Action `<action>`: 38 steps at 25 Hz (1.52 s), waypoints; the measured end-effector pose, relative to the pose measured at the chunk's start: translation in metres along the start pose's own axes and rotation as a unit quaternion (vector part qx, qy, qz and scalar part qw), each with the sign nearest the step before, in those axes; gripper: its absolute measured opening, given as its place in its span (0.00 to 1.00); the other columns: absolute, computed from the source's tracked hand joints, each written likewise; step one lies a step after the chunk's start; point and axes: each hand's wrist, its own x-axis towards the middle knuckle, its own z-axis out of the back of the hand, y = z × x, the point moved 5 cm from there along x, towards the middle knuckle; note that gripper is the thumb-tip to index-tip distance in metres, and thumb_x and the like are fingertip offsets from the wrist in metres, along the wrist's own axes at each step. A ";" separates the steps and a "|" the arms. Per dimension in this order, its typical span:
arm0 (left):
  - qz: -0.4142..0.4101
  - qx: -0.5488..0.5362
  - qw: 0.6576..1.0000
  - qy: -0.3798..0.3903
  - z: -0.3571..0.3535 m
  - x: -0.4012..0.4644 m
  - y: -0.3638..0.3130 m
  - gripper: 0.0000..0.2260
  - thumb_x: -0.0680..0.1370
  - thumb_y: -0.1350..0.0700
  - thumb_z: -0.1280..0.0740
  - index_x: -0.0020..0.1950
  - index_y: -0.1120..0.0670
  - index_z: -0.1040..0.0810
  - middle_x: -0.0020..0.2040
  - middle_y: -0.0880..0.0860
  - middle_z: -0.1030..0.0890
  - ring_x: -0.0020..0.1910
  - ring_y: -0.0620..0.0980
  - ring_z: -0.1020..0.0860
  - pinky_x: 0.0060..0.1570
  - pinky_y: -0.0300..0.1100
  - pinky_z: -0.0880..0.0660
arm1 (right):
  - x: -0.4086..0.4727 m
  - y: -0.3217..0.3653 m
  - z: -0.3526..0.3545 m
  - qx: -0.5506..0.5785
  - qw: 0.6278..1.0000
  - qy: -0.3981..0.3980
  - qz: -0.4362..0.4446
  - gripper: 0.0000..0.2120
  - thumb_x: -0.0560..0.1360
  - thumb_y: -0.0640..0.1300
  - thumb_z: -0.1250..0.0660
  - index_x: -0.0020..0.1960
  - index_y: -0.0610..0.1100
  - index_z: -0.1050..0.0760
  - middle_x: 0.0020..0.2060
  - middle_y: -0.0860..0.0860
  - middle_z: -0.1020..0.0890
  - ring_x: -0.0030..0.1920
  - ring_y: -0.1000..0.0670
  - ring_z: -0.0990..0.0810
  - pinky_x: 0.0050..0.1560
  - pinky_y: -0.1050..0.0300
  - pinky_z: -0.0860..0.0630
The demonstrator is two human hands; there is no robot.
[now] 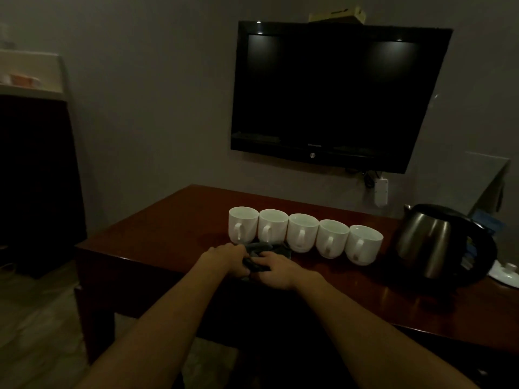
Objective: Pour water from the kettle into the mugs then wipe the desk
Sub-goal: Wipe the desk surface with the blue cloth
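Note:
Several white mugs stand in a row on the dark wooden desk, handles facing me. A steel kettle with a black handle stands to their right. Just in front of the left mugs lies a dark crumpled cloth. My left hand grips its left part and my right hand grips its near right part, both low on the desk top. The room is dim, and the hands hide most of the cloth.
A black television hangs on the wall above the desk, with a white power strip below it. A white lid or saucer lies right of the kettle. A dark cabinet stands to the left.

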 end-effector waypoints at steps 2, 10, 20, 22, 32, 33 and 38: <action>0.020 0.002 1.000 0.003 0.002 -0.001 0.013 0.19 0.78 0.48 0.33 0.68 0.50 0.27 0.61 0.53 0.23 0.58 0.52 0.23 0.66 0.54 0.28 | 0.009 0.008 -0.004 -0.001 1.000 0.002 0.005 0.27 0.77 0.60 0.39 0.74 0.60 0.36 0.74 0.49 0.36 0.65 0.46 0.29 0.68 0.41 0.31; 0.057 -0.017 0.998 0.000 0.009 -0.015 0.050 0.18 0.79 0.48 0.34 0.68 0.49 0.27 0.59 0.53 0.22 0.56 0.52 0.22 0.64 0.53 0.26 | 0.040 0.038 -0.015 -0.026 0.999 0.020 0.028 0.27 0.78 0.59 0.41 0.76 0.60 0.39 0.76 0.49 0.39 0.68 0.43 0.31 0.70 0.39 0.33; 0.101 0.008 0.995 -0.018 0.015 -0.019 0.111 0.17 0.78 0.47 0.34 0.65 0.52 0.25 0.54 0.55 0.22 0.47 0.55 0.23 0.55 0.53 0.23 | 0.073 0.088 -0.027 -0.037 0.995 0.023 0.085 0.24 0.80 0.56 0.40 0.75 0.56 0.36 0.72 0.47 0.34 0.63 0.45 0.28 0.66 0.42 0.30; 0.106 0.002 0.994 -0.021 0.017 -0.021 0.122 0.16 0.79 0.47 0.34 0.63 0.53 0.25 0.52 0.55 0.22 0.46 0.55 0.23 0.53 0.53 0.24 | 0.078 0.098 -0.030 -0.025 0.995 0.033 0.092 0.23 0.80 0.56 0.40 0.74 0.56 0.35 0.70 0.47 0.32 0.60 0.46 0.26 0.66 0.42 0.29; 0.148 0.010 0.988 -0.043 0.026 -0.022 0.178 0.18 0.77 0.48 0.34 0.64 0.54 0.24 0.48 0.56 0.23 0.42 0.55 0.23 0.48 0.52 0.24 | 0.122 0.134 -0.042 -0.017 0.994 0.053 0.097 0.23 0.78 0.56 0.40 0.73 0.58 0.34 0.69 0.46 0.31 0.54 0.48 0.24 0.61 0.43 0.26; 0.151 0.010 0.987 -0.045 0.026 -0.022 0.182 0.18 0.78 0.48 0.34 0.66 0.54 0.25 0.47 0.55 0.23 0.41 0.55 0.24 0.46 0.51 0.24 | 0.127 0.137 -0.043 -0.023 0.993 0.054 0.100 0.24 0.78 0.57 0.40 0.73 0.58 0.34 0.70 0.46 0.31 0.55 0.47 0.25 0.62 0.42 0.26; 0.183 0.002 0.981 -0.058 0.028 -0.018 0.213 0.21 0.78 0.46 0.33 0.69 0.51 0.26 0.47 0.55 0.24 0.39 0.53 0.26 0.45 0.50 0.25 | 0.153 0.155 -0.044 -0.083 0.990 0.044 0.102 0.27 0.81 0.56 0.43 0.79 0.56 0.42 0.77 0.45 0.39 0.69 0.41 0.32 0.69 0.41 0.33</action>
